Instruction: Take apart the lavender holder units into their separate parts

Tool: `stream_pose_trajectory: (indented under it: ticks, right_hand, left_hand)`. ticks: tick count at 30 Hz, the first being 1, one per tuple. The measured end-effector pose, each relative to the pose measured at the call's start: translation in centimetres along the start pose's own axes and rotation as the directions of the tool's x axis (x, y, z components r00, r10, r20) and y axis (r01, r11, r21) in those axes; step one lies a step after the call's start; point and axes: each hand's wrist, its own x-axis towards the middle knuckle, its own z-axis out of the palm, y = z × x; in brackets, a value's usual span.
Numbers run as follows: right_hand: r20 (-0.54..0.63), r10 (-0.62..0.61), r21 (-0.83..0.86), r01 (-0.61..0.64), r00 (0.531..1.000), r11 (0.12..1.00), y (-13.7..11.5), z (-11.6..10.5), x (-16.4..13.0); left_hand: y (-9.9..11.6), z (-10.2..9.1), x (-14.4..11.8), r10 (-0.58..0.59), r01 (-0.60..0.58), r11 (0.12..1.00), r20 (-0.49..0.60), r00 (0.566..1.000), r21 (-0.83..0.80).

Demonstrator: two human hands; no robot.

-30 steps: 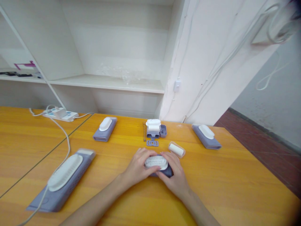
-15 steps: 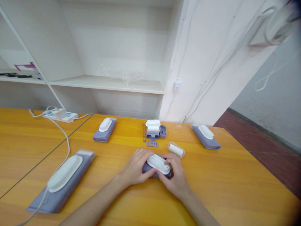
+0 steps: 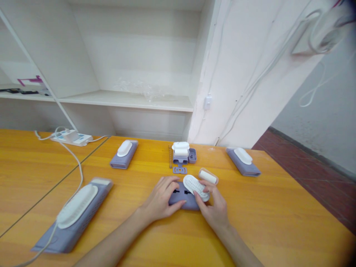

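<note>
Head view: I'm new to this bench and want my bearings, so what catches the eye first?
At the centre of the orange table, the right hand lifts a white brush insert off a purple base that the left hand steadies. A larger purple-and-white brush unit lies near left, a white cable trailing over it.

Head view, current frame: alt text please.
Right hand lifts a white oval bristled brush piece off a lavender plastic base steadied by the left hand, on an orange wooden table. Similar lavender units and loose parts lie around.
</note>
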Motion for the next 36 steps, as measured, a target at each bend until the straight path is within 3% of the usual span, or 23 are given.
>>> stream_pose_trajectory:
  ticks: [3, 5, 10, 13, 15, 22, 36]
  right_hand:
    - [-0.114, 0.018, -0.029, -0.022, 0.993, 0.999, 0.3, -0.5, 0.5]
    - [-0.218, 0.083, -0.069, -0.101, 0.972, 0.993, 1.0, -1.2, 1.1]
    - [-0.470, 0.297, -0.131, -0.399, 0.831, 0.908, 4.6, -3.4, 2.5]
    - [-0.515, 0.416, -0.162, -0.562, 0.750, 0.811, 6.6, -4.4, 2.7]
    - [-0.500, 0.477, -0.206, -0.635, 0.722, 0.745, 7.4, -4.8, 2.7]
    - [-0.407, 0.553, -0.306, -0.679, 0.727, 0.668, 8.0, -4.6, 2.4]
    - [-0.282, 0.559, -0.509, -0.615, 0.780, 0.602, 6.8, -4.1, 2.7]
  left_hand:
    - [0.0, 0.0, 0.1, 0.014, -0.014, 0.999, 0.012, 1.000, 0.030]
    - [0.0, 0.0, 0.1, 0.017, -0.017, 0.999, 0.011, 1.000, 0.043]
    - [0.0, 0.3, -0.2, -0.012, 0.013, 0.998, -0.008, 1.000, 0.061]
    - [0.1, 0.5, -0.2, -0.038, 0.040, 0.996, -0.026, 0.999, 0.078]
    - [0.1, 0.5, -0.2, -0.051, 0.054, 0.995, -0.029, 0.998, 0.090]
    - [0.0, 0.6, -0.1, -0.069, 0.074, 0.991, -0.045, 0.997, 0.111]
    - [0.1, 0.6, -0.2, -0.061, 0.068, 0.991, -0.060, 0.996, 0.112]
